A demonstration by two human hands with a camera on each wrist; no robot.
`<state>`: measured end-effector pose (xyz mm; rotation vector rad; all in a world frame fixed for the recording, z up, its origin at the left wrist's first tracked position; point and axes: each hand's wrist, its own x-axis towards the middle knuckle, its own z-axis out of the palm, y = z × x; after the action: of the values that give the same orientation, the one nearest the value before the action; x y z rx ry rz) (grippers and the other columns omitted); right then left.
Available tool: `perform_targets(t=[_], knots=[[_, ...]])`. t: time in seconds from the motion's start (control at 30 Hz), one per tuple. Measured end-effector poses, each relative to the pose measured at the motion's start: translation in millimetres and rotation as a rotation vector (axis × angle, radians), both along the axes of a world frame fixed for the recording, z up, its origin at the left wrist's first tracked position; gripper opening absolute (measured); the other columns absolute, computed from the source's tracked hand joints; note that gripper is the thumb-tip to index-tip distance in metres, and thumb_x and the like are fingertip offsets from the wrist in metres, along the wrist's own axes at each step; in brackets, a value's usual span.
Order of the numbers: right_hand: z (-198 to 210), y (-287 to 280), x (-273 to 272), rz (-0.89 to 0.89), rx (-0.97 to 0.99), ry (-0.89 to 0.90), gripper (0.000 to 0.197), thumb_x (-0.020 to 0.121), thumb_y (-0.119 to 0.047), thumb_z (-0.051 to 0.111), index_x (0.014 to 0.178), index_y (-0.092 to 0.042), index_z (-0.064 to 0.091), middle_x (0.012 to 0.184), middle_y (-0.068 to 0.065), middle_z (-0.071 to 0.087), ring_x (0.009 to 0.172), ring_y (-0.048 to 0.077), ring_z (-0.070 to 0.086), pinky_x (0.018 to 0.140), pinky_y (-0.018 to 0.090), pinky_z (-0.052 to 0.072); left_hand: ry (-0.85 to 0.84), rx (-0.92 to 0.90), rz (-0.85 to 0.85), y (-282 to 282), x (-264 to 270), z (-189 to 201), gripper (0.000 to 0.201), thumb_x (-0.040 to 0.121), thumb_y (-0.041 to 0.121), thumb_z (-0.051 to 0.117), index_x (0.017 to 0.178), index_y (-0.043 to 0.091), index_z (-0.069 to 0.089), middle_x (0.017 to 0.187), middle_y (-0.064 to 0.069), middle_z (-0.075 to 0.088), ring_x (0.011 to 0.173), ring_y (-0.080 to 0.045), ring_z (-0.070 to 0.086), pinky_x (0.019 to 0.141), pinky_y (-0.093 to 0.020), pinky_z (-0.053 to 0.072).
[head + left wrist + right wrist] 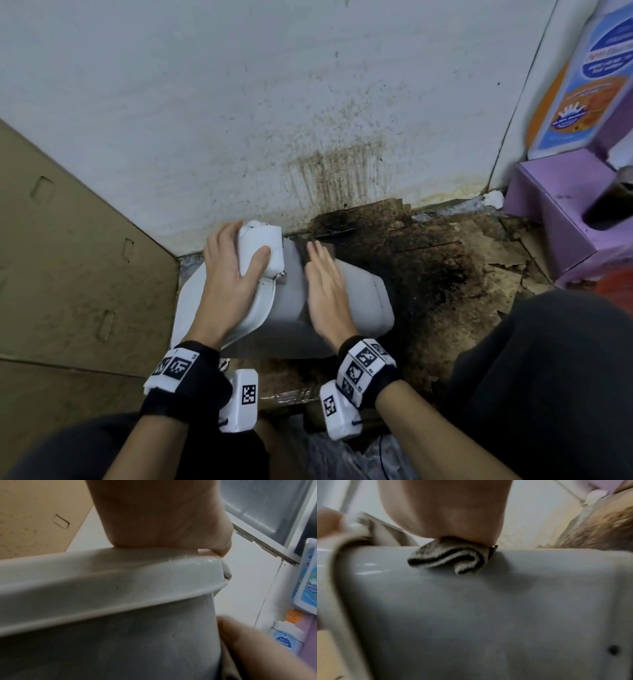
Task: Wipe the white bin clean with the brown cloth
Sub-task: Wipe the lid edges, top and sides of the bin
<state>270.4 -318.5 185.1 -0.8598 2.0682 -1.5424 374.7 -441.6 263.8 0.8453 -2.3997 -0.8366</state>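
Observation:
The white bin (pixel 371 299) lies on its side on the floor by the wall. My left hand (pixel 236 270) grips the boxy white hinge end of its lid, thumb on one face and fingers round the other; the left wrist view shows my palm (pixel 163 520) on the lid's rim (pixel 120 582). My right hand (pixel 325 294) lies flat on the bin's upturned side with straight fingers. In the right wrist view the folded brown cloth (pixel 448 558) sticks out from under that palm (pixel 447 509), pressed against the bin's wall (pixel 488 615).
A stained white wall (pixel 308 102) stands just behind the bin. Cardboard (pixel 68 257) leans at the left. Dark, dirty cardboard (pixel 445 274) covers the floor to the right. A purple box (pixel 565 212) and a blue-labelled bottle (pixel 589 78) stand far right. My knee (pixel 548 377) is close.

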Motion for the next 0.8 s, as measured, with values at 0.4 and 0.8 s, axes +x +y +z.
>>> perform_targets(t=[0.4,0.8], knots=[[-62.7,28.4,-34.6,0.036,0.086,0.126,0.052,0.11,-0.032,0.02,0.162,-0.025,0.022,0.168,-0.012,0.016,0.156,0.003,0.007,0.128,0.029,0.008,0.02,0.049,0.008,-8.7,9.8,1.2,0.078,0.093,0.064,0.043,0.154,0.016,0.038,0.15,0.005,0.036,0.142,-0.007,0.033,0.121,-0.032,0.027],[-85.0,47.9,-54.1,-0.031,0.148,0.007,0.047,0.112,-0.019,0.027,0.159,-0.019,0.031,0.165,-0.009,0.027,0.154,0.006,0.019,0.126,0.021,0.004,0.009,0.035,-0.002,-10.4,9.2,1.4,0.078,0.093,0.064,0.041,0.153,0.014,0.037,0.146,0.009,0.035,0.137,-0.001,0.031,0.118,-0.025,0.025]])
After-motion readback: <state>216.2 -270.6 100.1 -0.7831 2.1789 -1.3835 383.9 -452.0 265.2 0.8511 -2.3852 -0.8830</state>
